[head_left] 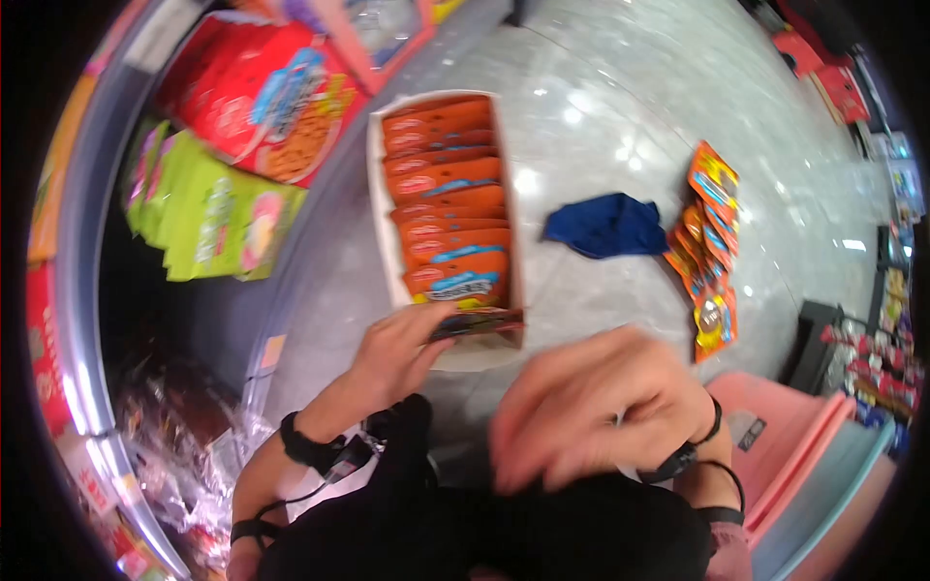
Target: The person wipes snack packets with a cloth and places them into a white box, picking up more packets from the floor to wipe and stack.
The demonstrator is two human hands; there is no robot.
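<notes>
A white box [379,208] holds a row of orange snack packets [450,218] standing one behind another. At its near end my left hand [399,353] has its fingers closed round a dark-edged packet [475,322], seen nearly edge-on. My right hand [601,407] is in the air right of the box's near end, blurred by motion, with its fingers curled; whether anything is in them cannot be made out. To the right of the box a dark blue cloth [608,226] lies on the floor. Beyond it is a loose pile of orange packets [707,247].
A shelf [320,208] on the left carries red bags [262,97] and green bags [218,208]. Clear plastic wrapping [189,445] lies at the lower left. Pink and light-blue plastic stools [785,426] stand at the lower right. Shiny grey tiles [601,116] form the floor.
</notes>
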